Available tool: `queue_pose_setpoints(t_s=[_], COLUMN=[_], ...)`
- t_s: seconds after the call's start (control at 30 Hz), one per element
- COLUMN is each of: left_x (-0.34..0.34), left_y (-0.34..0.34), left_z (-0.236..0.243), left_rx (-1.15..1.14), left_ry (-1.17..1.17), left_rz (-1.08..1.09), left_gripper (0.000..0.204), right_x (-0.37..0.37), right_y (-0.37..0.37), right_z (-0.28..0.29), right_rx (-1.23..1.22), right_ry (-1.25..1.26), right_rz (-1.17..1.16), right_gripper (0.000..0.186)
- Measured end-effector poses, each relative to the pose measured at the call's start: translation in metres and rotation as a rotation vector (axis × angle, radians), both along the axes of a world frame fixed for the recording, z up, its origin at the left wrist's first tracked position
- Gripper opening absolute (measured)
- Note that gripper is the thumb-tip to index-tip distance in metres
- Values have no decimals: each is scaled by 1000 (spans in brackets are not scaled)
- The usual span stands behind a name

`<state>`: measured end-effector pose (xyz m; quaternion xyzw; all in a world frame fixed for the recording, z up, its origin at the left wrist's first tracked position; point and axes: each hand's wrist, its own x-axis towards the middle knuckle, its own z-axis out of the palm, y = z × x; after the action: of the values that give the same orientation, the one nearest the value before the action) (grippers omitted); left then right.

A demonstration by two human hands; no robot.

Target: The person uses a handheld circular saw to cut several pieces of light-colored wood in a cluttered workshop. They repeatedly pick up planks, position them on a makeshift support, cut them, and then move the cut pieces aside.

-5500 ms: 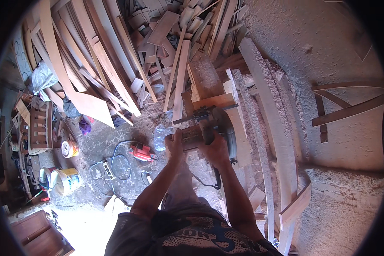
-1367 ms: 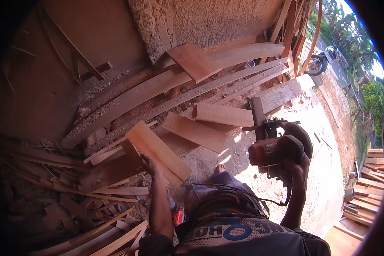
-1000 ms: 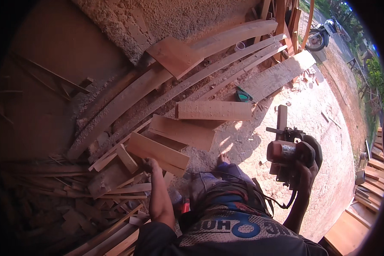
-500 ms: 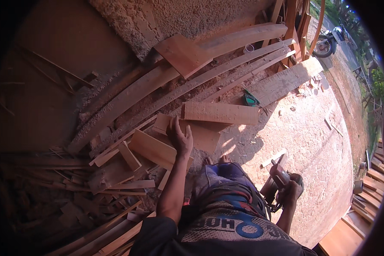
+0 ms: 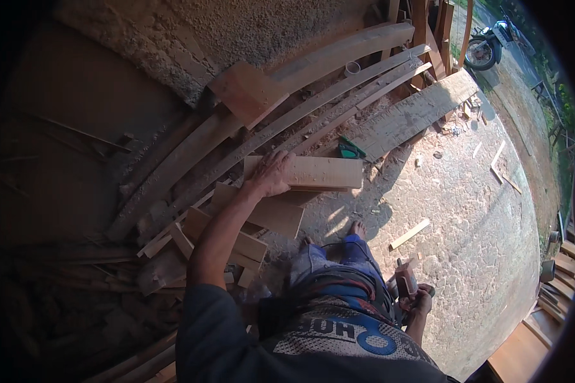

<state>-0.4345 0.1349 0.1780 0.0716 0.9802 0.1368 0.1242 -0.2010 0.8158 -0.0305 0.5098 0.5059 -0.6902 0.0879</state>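
Note:
My left hand point(image 5: 271, 175) is closed over the left end of a pale wooden board point(image 5: 326, 172), its fingers bent across the board's upper side. The board rests on other wood pieces, with a wider offcut point(image 5: 278, 214) below it. Low at my right side, my right hand point(image 5: 420, 300) grips a handheld power tool point(image 5: 405, 279) with a reddish-brown body. Its underside and part of its handle are hidden. A green-and-black object point(image 5: 350, 149) lies just beyond the board.
Long curved beams point(image 5: 204, 143) run across the far side, with a square wood piece point(image 5: 249, 92) on them. Scrap wood point(image 5: 64, 300) is heaped at the left. A loose stick point(image 5: 409, 233) lies on the sunlit ground; a motorcycle point(image 5: 485, 48) stands far right.
My left hand has moved from an open, raised pose beside the board to a grip on its left end. My right hand and the power tool have shifted down and slightly left.

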Motion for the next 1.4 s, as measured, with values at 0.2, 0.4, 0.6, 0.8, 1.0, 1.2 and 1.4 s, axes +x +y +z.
queue_pose_setpoints(t_s=[0.2, 0.4, 0.6, 0.8, 1.0, 1.2, 1.4], left_x=[-109, -224, -304, -279, -152, -19, -13], left_y=[78, 177, 286, 291, 122, 18, 11], left_z=[36, -45, -158, -123, -65, -55, -58], left_rx=[12, 62, -23, 119, 224, -186, -96], left_ry=[88, 202, 343, -75, 198, -274, -195], left_rz=[10, -21, 17, 35, 6, -12, -10], left_gripper=[88, 94, 92, 72, 99, 130, 109], right_x=[0, -28, -28, -39, -64, -102, -122], right_y=[50, 33, 28, 48, 55, 45, 28], right_z=[-42, 8, 24, 26, 5, 15, 21], right_rx=[27, 38, 5, -99, -68, -14, 39], right_ry=[-126, -151, -102, -317, -178, -152, -144], right_rz=[-98, -116, -44, -116, 15, 52, 17], right_gripper=[13, 16, 24, 18, 19, 16, 16])
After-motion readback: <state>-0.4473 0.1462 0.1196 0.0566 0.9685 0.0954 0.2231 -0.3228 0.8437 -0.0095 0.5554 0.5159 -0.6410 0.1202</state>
